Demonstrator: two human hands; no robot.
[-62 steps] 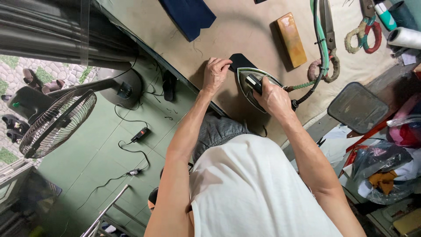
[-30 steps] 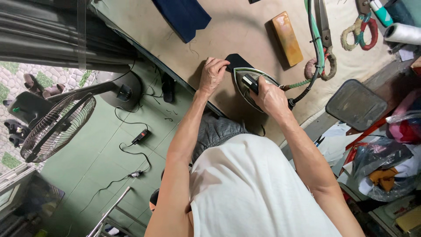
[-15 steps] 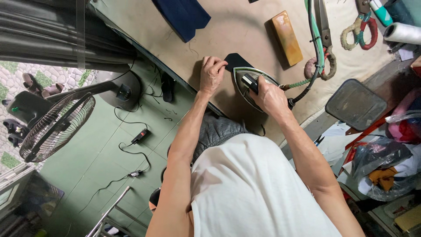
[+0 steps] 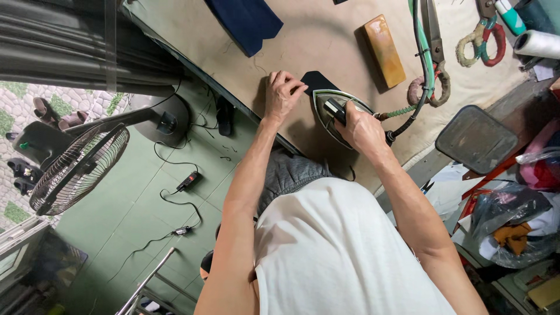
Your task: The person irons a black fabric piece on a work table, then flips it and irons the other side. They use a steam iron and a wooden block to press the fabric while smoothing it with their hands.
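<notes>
— Beige cloth covers the counter (image 4: pixel 326 46) across the upper middle of the frame; what sits on it?

— Near the centre lies a small dark fabric piece (image 4: pixel 318 80), flat on the cloth. An iron (image 4: pixel 332 114) rests just below it, its pointed nose overlapping the piece's lower edge.

— Which hand has the iron?

— The right hand (image 4: pixel 361 128), fingers wrapped tight around the black handle. A green and black cord (image 4: pixel 421 64) runs from the iron's rear up to the top edge of the frame.

— And the other hand?

— The left hand (image 4: pixel 281 93) sits left of the fabric, fingers curled, the tips pressing on the left edge of the dark piece. Whether it pinches the cloth or only holds it down, I cannot tell.

— What else is on the counter?

— A yellow-brown block (image 4: pixel 383 51) right of the fabric, well apart from it. A navy cloth (image 4: pixel 245 20) hangs at the top, left of centre. Large scissors (image 4: pixel 434 52) with wrapped handles lie beside the cord, another pair with red and green wrapped handles (image 4: pixel 484 38) in the upper right, and a white roll (image 4: pixel 536 44) at the right edge.

— Below the counter?

— A standing fan (image 4: pixel 76 166) on the green floor (image 4: pixel 134 221) at left, with thin cables nearby. A dark square tray (image 4: pixel 475 140) sits at right.
</notes>
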